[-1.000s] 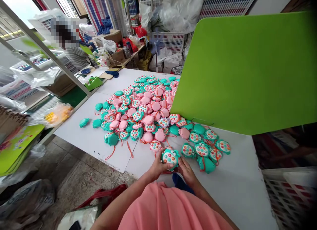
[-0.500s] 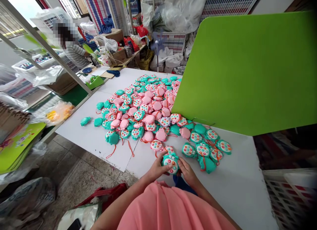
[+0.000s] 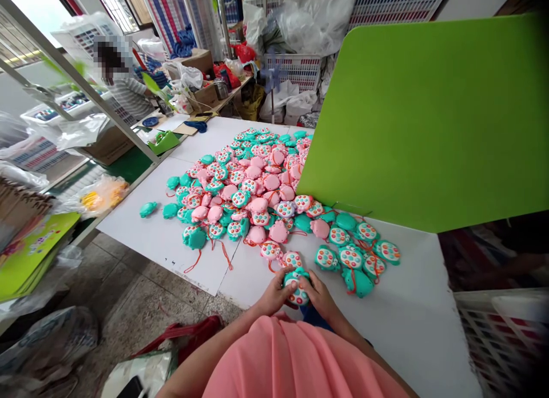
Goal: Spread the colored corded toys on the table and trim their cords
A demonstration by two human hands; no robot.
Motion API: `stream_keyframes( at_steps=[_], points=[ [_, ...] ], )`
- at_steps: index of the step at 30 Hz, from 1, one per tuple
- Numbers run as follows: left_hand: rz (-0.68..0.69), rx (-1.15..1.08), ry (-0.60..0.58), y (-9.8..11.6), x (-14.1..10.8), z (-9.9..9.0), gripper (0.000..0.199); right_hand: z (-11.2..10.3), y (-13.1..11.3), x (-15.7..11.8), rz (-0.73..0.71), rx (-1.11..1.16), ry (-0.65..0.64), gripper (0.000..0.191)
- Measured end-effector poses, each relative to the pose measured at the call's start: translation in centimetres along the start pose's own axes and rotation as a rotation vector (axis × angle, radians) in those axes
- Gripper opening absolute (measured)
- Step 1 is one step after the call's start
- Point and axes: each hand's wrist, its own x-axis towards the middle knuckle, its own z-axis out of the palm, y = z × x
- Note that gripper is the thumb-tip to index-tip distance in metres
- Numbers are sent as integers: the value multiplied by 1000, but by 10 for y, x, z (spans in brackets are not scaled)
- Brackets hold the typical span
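Note:
Between my two hands, close to my body at the table's near edge, is a teal toy (image 3: 299, 295) with a white face of coloured round buttons. My left hand (image 3: 277, 292) grips its left side, thumb over the front. My right hand (image 3: 319, 294) wraps its right side, with the thumb on the upper face. Just beyond lies a pink toy (image 3: 292, 259) with buttons. A small group of teal toys (image 3: 350, 257) sits to the right, some with orange cords. A large pile of pink and teal toys (image 3: 257, 183) spreads across the white table (image 3: 407, 306).
A green panel (image 3: 420, 123) stands upright along the table's right side. A person (image 3: 128, 92) in a striped shirt sits at the back left. Near them are a green tape dispenser (image 3: 163, 142) and a metal frame post (image 3: 94, 89). White crates (image 3: 294, 71) stand behind.
My right hand has shifted left and closed further over the teal toy, its thumb now on the upper face. The toy sits slightly lower. The pile looks unchanged.

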Motion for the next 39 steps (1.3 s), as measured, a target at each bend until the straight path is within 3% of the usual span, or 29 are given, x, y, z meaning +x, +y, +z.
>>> stream_keyframes(
  at_steps=[3, 9, 12, 18, 25, 30, 33, 35, 39],
  points=[
    [-1, 10, -25, -2, 0, 1, 83, 4, -1, 4, -6, -67, 87, 45],
    [-25, -58, -69, -4, 0, -3, 109, 3, 12, 2, -8, 105, -50, 57],
    [-12, -66, -80, -7, -1, -5, 112, 2, 22, 1, -8, 92, -27, 67],
    [-40, -53, -82, -16, 2, -2, 121, 3, 26, -2, -12, 101, -40, 66],
    [-92, -24, -58, -16, 2, -1, 116, 0, 23, -5, 50, 210, -68, 67],
    [-94, 27, 48, -7, -1, 2, 82, -1, 27, -3, 3, 180, -99, 64],
    [-121, 39, 128, -7, 3, -4, 76, -7, 44, 0, 9, 105, -119, 65],
    [-132, 48, 202, -7, 7, -14, 74, -19, 60, 4, 26, -10, -25, 65],
    [-114, 79, 364, 3, 18, -48, 67, -64, 91, 15, -4, -242, 321, 57]
  ],
)
